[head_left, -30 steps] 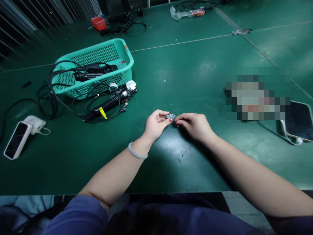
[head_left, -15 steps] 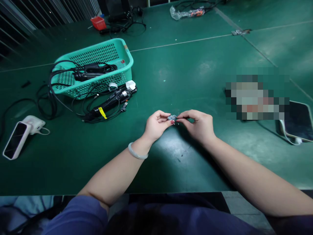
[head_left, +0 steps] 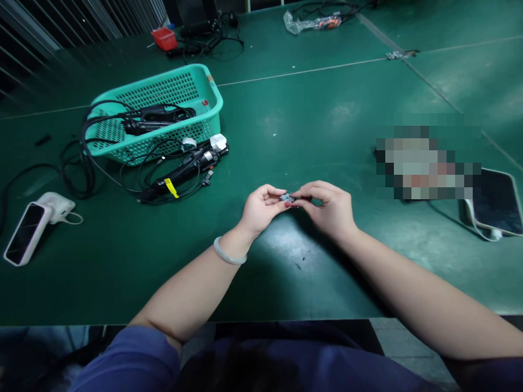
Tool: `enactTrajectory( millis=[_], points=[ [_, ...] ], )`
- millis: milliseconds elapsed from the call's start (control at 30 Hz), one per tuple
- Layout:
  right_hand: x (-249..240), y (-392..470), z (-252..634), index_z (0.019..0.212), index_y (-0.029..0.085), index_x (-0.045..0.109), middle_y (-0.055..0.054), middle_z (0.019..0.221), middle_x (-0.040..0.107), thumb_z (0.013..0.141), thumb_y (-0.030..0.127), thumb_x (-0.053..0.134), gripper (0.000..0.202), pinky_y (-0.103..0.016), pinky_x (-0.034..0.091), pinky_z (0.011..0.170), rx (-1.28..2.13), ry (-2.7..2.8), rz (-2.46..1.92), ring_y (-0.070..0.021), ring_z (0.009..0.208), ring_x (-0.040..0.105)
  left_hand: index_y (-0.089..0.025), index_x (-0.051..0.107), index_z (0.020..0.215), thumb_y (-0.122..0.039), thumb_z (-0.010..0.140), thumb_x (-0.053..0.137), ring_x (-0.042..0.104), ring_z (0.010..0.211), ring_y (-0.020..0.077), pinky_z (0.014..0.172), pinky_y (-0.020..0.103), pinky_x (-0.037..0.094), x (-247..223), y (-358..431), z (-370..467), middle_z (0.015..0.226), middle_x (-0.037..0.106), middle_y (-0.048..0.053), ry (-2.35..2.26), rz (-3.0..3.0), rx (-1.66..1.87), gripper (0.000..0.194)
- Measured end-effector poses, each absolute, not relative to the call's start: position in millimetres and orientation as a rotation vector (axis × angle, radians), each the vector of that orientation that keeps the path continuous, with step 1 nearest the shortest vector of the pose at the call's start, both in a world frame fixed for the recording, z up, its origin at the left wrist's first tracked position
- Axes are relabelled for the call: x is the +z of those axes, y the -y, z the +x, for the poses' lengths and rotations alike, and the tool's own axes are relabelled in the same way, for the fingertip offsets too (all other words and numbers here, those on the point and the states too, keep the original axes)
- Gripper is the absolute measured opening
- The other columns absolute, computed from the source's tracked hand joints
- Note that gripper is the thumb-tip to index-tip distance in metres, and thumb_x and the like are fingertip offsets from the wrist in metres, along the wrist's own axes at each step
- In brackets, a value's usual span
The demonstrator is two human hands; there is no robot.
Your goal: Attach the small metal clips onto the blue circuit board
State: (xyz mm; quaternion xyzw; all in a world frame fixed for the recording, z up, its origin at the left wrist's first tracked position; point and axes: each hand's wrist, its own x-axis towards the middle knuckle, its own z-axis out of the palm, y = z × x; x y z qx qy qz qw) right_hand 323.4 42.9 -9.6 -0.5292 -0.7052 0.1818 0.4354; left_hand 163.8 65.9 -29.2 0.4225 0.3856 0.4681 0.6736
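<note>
small grey part: between the hands, over bench; detail too small to tell
left hand: grip pinched on small grey part
right hand: grip narrow, fingertips at part's right edge; can't tell if holding
basket: teal, left, black corded gear inside
black device: just beside basket, yellow tag
phone: far right, white cable

no readable text, yellow label, print illegible
</note>
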Motion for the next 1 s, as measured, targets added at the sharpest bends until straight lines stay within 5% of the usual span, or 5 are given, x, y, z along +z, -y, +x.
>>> enactTrajectory(
  millis=[633, 867, 1000],
  points=[
    [-10.6, -43.0, 324.1, 0.075, 0.026, 0.073, -0.002, 0.08, 0.074, 0.077, 0.026, 0.068, 0.006, -0.035, 0.053, 0.077, 0.558, 1.667, -1.324, -0.0193, 0.077, 0.068, -0.016, 0.059, 0.077, -0.025, 0.046, 0.089, 0.067, 0.077, 0.0127, 0.086, 0.036, 0.052, -30.1, -67.7, 163.3, 0.078, 0.069, 0.0, -0.872, 0.935, 1.039, 0.044],
    [-12.9, -47.0, 334.2, 0.094, 0.025, 0.075, -0.003, 0.093, 0.075, 0.084, 0.026, 0.061, 0.017, -0.035, 0.052, 0.081, 0.515, 1.753, -1.383, -0.0204, 0.086, 0.069, -0.016, 0.059, 0.082, -0.023, 0.054, 0.085, 0.069, 0.079, 0.0131, 0.089, 0.035, 0.051, -33.1, -69.7, 163.0, 0.08, 0.07, 0.001, -0.905, 0.862, 1.133, 0.039],
    [-19.6, -53.4, 340.8, 0.087, 0.021, 0.073, -0.005, 0.09, 0.073, 0.075, 0.023, 0.07, 0.013, -0.036, 0.051, 0.082, 0.564, 1.994, -1.512, -0.0222, 0.087, 0.066, -0.015, 0.059, 0.082, -0.018, 0.055, 0.084, 0.069, 0.08, 0.0133, 0.089, 0.035, 0.05, -34.6, -70.5, 163.0, 0.08, 0.07, 0.001, -0.934, 0.826, 1.181, 0.037]
  ],
)
